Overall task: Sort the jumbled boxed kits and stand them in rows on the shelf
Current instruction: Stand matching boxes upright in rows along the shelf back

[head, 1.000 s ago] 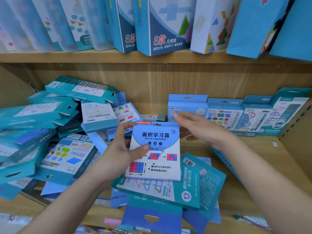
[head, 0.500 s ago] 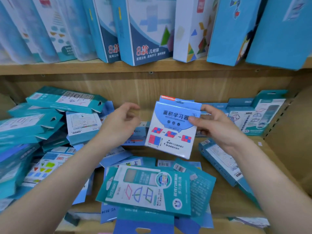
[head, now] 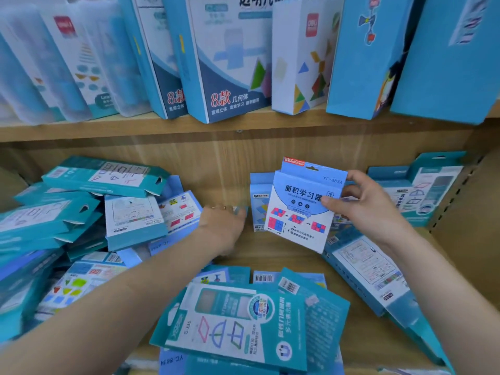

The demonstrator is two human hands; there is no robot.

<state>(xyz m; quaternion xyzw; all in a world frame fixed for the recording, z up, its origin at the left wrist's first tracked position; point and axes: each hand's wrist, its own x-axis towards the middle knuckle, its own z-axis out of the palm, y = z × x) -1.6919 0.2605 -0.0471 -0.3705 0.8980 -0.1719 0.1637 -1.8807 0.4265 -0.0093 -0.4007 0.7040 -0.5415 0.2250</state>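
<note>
Boxed kit (head: 297, 212) in white and pale blue stands nearly upright in the head view, long axis running top to bottom with the top leaning slightly right, hang tab up and printed front facing you. Its front carries a blue arched panel with dark characters, and below that red-and-blue grid squares joined by arrows. Your right hand (head: 365, 209) grasps it at the upper right corner, thumb (head: 328, 203) pressed on the front and the other fingers curled round the right edge, so most of the box hangs left of and below the grip. You hold it over the shelf board (head: 284, 255), just in front of a small blue box (head: 257, 201) standing against the back panel. Your left hand (head: 224, 228) reaches toward the back, left of that box; it is blurred, so you cannot tell whether it holds anything. Further left lies a jumbled pile (head: 67, 212) of teal boxes, a flat teal box (head: 238, 320) lies nearest you, and a standing row (head: 422, 190) fills the right end
</note>
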